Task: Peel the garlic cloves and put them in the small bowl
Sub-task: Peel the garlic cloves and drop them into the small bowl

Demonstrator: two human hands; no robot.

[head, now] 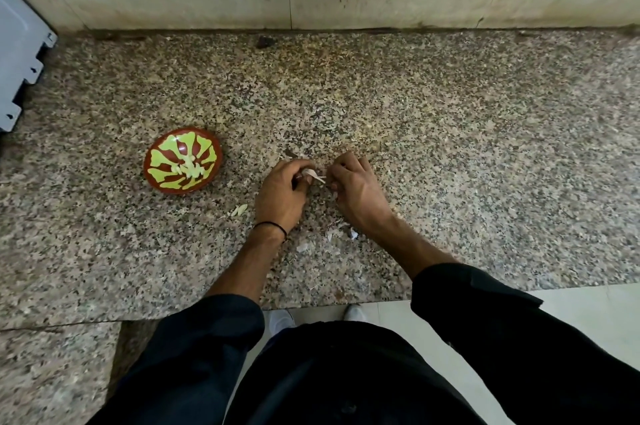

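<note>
Both hands meet just above the speckled stone counter [450, 147]: the left hand [280, 192] has its fingers curled round a garlic clove [309, 174], and the right hand [356, 189], fingertips nearly touching the left's, pinches the loose papery skin sticking out of that clove. Well to the left of the hands sits the small bowl [205, 146], red-brown with a green pattern, holding a few pale peeled cloves [188, 170]. Scraps of peel [332, 234] lie on the stone near the wrists.
</note>
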